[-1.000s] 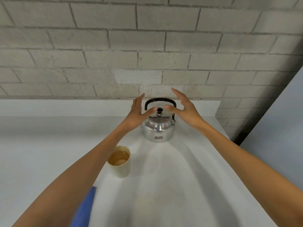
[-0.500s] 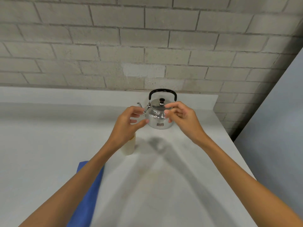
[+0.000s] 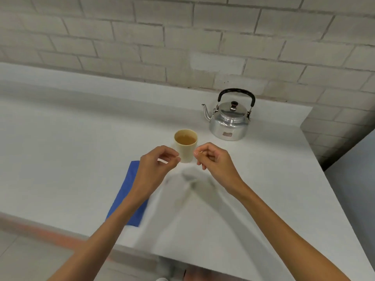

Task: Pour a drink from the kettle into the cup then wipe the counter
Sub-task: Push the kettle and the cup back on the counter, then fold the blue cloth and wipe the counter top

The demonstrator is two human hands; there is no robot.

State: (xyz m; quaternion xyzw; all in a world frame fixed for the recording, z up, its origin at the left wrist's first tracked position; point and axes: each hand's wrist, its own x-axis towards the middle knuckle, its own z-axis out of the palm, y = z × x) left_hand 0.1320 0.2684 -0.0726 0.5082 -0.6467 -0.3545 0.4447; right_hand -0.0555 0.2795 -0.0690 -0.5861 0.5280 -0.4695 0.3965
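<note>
A shiny metal kettle (image 3: pixel 229 120) with a black handle stands upright at the back right of the white counter (image 3: pixel 81 149), spout to the left. In front of it a cream cup (image 3: pixel 185 146) holds brown drink. My left hand (image 3: pixel 156 169) and my right hand (image 3: pixel 215 163) hover on either side of the cup's near side, fingers loosely curled, holding nothing and not touching the cup. A folded blue cloth (image 3: pixel 129 191) lies flat on the counter, partly hidden under my left forearm.
A grey brick wall (image 3: pixel 182 41) runs behind the counter. The counter ends at a right edge near a grey panel (image 3: pixel 357 175). Its front edge lies below my forearms, with a tiled floor (image 3: pixel 30 256) beneath.
Both hands have drawn back from the kettle toward me and now sit near the cup. The view has shifted, so the kettle appears further right and the cup shows fully.
</note>
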